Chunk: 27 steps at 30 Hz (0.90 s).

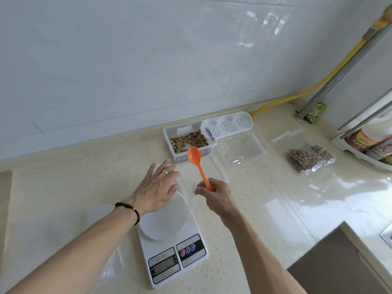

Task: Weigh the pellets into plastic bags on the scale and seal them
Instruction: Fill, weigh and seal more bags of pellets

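A white rectangular digital kitchen scale (172, 249) with a round smooth platform is set on the speckled cream stone countertop (265, 219); its grey display and three round buttons face the camera, digits too blurred to read. The left hand (157, 187) is held flat, fingers straight and spread, over the far edge of the platform; contact with a thin clear plastic bag (203, 172) lying there cannot be confirmed. A silver ring is worn on one finger and a dark beaded bracelet (129, 211) on the wrist. The right hand (214, 194) is curled around the handle of a glossy orange plastic spoon (196, 162), bowl raised and empty, seen in front of the near rim of a clear rectangular plastic tub (188, 143). Flat round brown pellets (188, 141) are held in the tub, roughly a single loose layer. A white perforated tray (229, 124) is placed just beside the tub. Flat empty clear bags (241, 151) are laid to the right; further right, a filled, crinkled clear bag of pellets (307, 158) is lying well apart from the scale.
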### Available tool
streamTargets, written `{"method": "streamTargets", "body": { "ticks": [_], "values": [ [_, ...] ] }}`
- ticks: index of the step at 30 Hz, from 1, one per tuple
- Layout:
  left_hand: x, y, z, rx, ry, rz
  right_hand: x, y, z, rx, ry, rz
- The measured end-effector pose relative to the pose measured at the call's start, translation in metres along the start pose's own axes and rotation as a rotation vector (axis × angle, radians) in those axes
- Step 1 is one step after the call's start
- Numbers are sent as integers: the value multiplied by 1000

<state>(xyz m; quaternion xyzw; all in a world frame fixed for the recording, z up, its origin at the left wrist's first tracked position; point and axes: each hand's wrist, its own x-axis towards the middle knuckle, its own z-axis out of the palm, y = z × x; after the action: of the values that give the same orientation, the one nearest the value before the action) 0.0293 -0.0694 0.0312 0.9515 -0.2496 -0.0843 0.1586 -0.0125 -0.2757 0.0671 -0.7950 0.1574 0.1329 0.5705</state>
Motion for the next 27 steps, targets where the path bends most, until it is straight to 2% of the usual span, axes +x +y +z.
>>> {"method": "streamTargets", "body": {
  "ticks": [3,5,8,17,20,23,27],
  "values": [
    [10,7,-21,-140,-7,-41,3,-26,-13,2,-7,-63],
    [13,9,-37,-323,16,-94,2,-41,-22,-36,-9,-91],
    [12,13,-59,-553,41,-179,0,-55,-33,-109,-93,-104],
    [12,19,-96,-652,120,-231,7,-92,-42,-175,-276,-221],
    [14,18,-103,-699,99,-227,14,-101,-49,-239,-274,-253],
    [14,7,-101,-687,76,-228,23,-103,-56,-162,-249,-233],
    [18,0,-101,-695,124,-248,34,-101,-59,-15,-244,-161]
  ]
}}
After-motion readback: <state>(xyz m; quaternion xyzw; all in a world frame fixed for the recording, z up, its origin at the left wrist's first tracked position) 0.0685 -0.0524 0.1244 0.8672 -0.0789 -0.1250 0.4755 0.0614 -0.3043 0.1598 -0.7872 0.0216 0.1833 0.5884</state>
